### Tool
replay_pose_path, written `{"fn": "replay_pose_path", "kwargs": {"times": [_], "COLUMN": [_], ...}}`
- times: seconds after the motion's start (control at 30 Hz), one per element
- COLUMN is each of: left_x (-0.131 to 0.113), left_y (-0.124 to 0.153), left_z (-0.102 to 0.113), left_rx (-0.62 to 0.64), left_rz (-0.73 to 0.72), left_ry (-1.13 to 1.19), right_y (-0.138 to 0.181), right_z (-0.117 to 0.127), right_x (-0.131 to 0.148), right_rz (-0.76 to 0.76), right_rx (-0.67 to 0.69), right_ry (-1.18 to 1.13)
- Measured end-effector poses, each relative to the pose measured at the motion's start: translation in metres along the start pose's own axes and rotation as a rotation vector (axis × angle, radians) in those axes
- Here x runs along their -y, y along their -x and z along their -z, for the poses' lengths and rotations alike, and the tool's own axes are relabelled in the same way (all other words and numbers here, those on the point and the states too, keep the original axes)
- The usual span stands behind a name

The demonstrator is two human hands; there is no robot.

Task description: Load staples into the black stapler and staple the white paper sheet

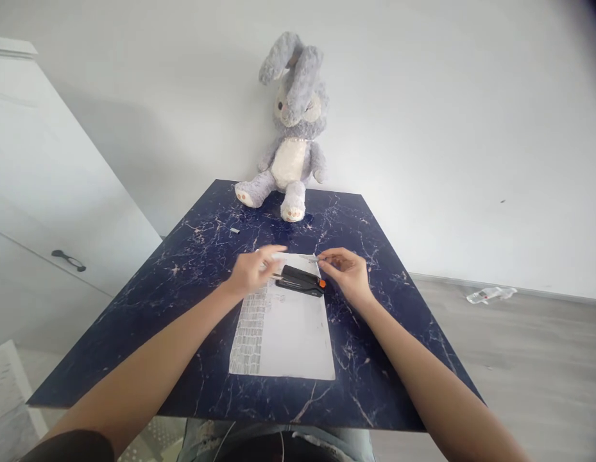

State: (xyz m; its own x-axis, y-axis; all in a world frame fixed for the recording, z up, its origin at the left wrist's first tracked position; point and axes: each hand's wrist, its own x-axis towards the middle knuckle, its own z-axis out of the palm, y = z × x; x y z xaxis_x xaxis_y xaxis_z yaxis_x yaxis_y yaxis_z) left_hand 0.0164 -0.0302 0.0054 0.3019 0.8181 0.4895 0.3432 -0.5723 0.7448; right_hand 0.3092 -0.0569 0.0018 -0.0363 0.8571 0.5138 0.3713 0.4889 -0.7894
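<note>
A black stapler (pixel 300 280) with an orange end lies across the upper part of a white sheet of paper (pixel 298 340). A thin metal part sticks out of the stapler's left end, close to my left hand (pixel 252 271). That hand hovers there, slightly blurred, its thumb and fingers apart and nothing visible between them. To the right of the stapler, my right hand (pixel 346 274) pinches a small, thin, silvery strip of staples (pixel 314 259) between thumb and fingertips, above the paper's top edge. Handwriting or print fills the sheet's left side.
A small silvery piece (pixel 235 230) rests on the dark blue marbled table (pixel 192 340). At the back, a grey plush rabbit (pixel 292 160) sits against the wall. A white cabinet (pixel 61 192) stands to the left. Clear plastic packaging (pixel 491 294) lies on the floor at right.
</note>
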Motion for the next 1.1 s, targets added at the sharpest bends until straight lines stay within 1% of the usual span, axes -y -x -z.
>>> {"fn": "replay_pose_path", "kwargs": {"times": [0.03,0.07,0.13,0.2,0.23,0.3,0.37,0.4,0.47,0.53,0.6,0.67,0.73,0.8,0.87,0.97,1.03,1.1], "left_x": [0.009,0.019,0.043,0.066,0.075,0.088,0.093,0.093,0.090,0.086,0.083,0.082,0.082,0.084,0.085,0.084,0.080,0.072], "left_y": [-0.006,-0.011,-0.019,-0.022,-0.022,-0.019,-0.017,-0.017,-0.017,-0.019,-0.020,-0.021,-0.022,-0.023,-0.024,-0.026,-0.027,-0.027], "left_z": [0.010,0.021,0.041,0.054,0.057,0.058,0.055,0.053,0.051,0.050,0.049,0.048,0.046,0.045,0.046,0.048,0.045,0.039], "left_rx": [-0.123,-0.196,-0.241,-0.218,-0.186,-0.115,-0.096,-0.109,-0.133,-0.124,-0.110,-0.111,-0.096,-0.067,-0.031,0.001,-0.017,-0.018], "left_rz": [0.047,0.094,0.172,0.251,0.310,0.367,0.362,0.343,0.294,0.262,0.268,0.290,0.285,0.258,0.223,0.197,0.209,0.199], "left_ry": [-0.050,-0.144,-0.370,-0.534,-0.577,-0.618,-0.636,-0.646,-0.656,-0.643,-0.612,-0.602,-0.605,-0.590,-0.558,-0.552,-0.569,-0.530], "right_y": [-0.005,-0.009,-0.017,-0.023,-0.024,-0.026,-0.026,-0.026,-0.024,-0.020,-0.013,-0.003,0.005,0.012,0.016,0.018,0.017,0.016], "right_z": [0.009,0.019,0.038,0.052,0.057,0.061,0.061,0.059,0.052,0.040,0.025,0.010,-0.003,-0.012,-0.019,-0.024,-0.025,-0.025], "right_x": [-0.010,-0.021,-0.043,-0.061,-0.069,-0.080,-0.084,-0.082,-0.069,-0.047,-0.019,0.006,0.021,0.023,0.016,0.003,-0.002,-0.004], "right_rz": [0.000,0.013,0.006,-0.077,-0.123,-0.194,-0.188,-0.146,-0.004,0.143,0.243,0.314,0.372,0.383,0.335,0.262,0.255,0.249], "right_rx": [-0.047,-0.083,-0.052,-0.040,-0.040,-0.034,-0.035,-0.052,-0.116,-0.170,-0.135,0.004,0.208,0.375,0.447,0.446,0.433,0.412], "right_ry": [0.144,0.292,0.512,0.650,0.694,0.733,0.734,0.733,0.721,0.651,0.506,0.375,0.298,0.281,0.298,0.297,0.278,0.274]}}
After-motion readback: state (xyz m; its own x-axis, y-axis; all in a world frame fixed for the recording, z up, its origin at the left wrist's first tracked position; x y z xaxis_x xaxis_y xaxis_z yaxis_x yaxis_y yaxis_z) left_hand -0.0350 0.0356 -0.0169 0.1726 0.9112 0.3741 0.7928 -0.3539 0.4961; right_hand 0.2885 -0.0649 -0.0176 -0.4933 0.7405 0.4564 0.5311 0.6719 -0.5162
